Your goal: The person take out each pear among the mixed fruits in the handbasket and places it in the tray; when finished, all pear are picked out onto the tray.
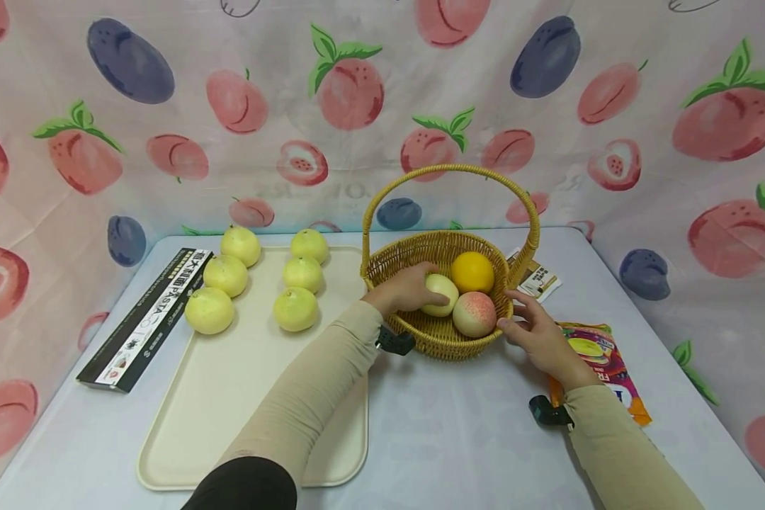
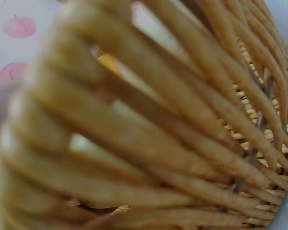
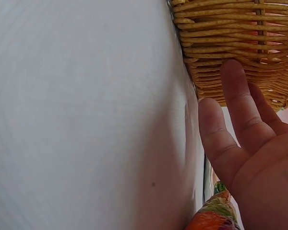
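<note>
A wicker basket [image 1: 449, 347] with a tall arched handle stands right of the tray. My left hand [image 1: 404, 290] reaches over its rim and grips a pale yellow-green round fruit [image 1: 442, 294] inside, the thumb across its front. Beside that fruit lie an orange [image 1: 472, 272] and a pink-speckled peach [image 1: 474, 314]. My right hand [image 1: 538, 336] touches the basket's right rim with thumb and fingers. In the right wrist view, its fairly straight fingers [image 3: 242, 108] lie against the outer wicker wall. Blurred wicker fills most of the left wrist view, hiding the left fingers.
On the cream tray [image 1: 255, 397] several yellow-green fruits [image 1: 296, 309] stand in two rows. A long black pasta box [image 1: 146, 319] lies along its left side. Right of the basket are a colourful snack bag [image 1: 605, 361], partly under the right arm, and a small brown-and-white packet [image 1: 538, 280].
</note>
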### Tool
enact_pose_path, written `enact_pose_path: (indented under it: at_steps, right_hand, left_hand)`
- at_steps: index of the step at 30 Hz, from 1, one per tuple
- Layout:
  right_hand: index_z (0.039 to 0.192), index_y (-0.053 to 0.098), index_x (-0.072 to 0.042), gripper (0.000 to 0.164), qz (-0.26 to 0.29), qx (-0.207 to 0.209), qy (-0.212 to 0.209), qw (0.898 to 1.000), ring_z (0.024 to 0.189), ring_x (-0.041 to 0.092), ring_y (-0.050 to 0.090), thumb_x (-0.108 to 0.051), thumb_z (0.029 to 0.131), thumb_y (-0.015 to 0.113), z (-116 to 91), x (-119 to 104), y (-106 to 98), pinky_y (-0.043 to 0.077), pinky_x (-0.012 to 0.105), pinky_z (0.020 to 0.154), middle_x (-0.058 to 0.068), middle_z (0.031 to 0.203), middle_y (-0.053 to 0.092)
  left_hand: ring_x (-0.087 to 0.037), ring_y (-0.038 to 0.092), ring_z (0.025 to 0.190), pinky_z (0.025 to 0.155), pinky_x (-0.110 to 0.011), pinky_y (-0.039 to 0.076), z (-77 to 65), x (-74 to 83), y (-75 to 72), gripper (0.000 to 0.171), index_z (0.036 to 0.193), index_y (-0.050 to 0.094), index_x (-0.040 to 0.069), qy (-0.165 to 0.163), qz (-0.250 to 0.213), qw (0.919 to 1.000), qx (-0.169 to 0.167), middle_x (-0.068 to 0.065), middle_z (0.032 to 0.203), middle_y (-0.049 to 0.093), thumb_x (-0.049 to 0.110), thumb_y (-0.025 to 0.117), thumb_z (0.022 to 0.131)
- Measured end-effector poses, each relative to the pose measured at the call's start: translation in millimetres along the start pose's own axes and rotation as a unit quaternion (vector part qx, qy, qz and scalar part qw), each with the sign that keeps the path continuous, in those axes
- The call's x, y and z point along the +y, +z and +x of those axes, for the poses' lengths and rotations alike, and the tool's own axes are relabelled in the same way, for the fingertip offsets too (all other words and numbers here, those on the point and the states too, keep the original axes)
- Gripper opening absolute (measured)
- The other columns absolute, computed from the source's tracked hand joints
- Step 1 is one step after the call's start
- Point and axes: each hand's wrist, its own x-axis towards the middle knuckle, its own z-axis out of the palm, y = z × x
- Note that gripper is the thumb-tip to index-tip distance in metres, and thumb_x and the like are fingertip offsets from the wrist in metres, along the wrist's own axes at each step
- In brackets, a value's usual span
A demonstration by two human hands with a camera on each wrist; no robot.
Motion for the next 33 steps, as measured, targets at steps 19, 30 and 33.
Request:
enact_pose_path:
  at_steps: [19, 30, 33]
  right_hand:
    - [0.158, 0.022, -0.011, 0.065, 0.001, 0.0, -0.019, 1.0, 0.12, 0.048, 0.053, -0.03, 0.105, 0.055, 0.7, 1.1, 0.7, 0.053, 0.032, 0.087, 0.035, 0.147, 0.035]
    - [0.158, 0.022, -0.008, 0.065, 0.003, -0.002, -0.026, 1.0, 0.119, 0.047, 0.055, -0.027, 0.105, 0.055, 0.6, -1.6, 0.2, 0.053, 0.03, 0.085, 0.036, 0.146, 0.036]
    - [0.158, 0.022, -0.008, 0.065, 0.0, 0.0, -0.027, 1.0, 0.118, 0.047, 0.054, -0.028, 0.105, 0.055, 1.0, -2.0, -0.7, 0.053, 0.029, 0.084, 0.036, 0.146, 0.036]
  left_hand:
    - [-0.021, 0.058, 0.101, 0.084, -0.032, 0.05, -6.1, -0.6, -1.8, 0.068, 0.14, 0.052, 0.012, 0.062, -0.087, 0.9936, 0.038, -0.005, 0.125, 0.057, 0.032, 0.084, 0.083]
    - [-0.022, 0.058, 0.101, 0.084, -0.034, 0.051, -18.4, 3.0, -11.6, 0.067, 0.143, 0.054, 0.014, 0.111, -0.12, 0.9852, 0.051, -0.003, 0.131, 0.056, 0.035, 0.08, 0.085]
    - [-0.022, 0.058, 0.101, 0.084, -0.034, 0.051, -24.6, 4.9, -17.1, 0.067, 0.143, 0.054, 0.015, 0.122, -0.106, 0.9856, 0.051, -0.003, 0.133, 0.055, 0.034, 0.08, 0.085]
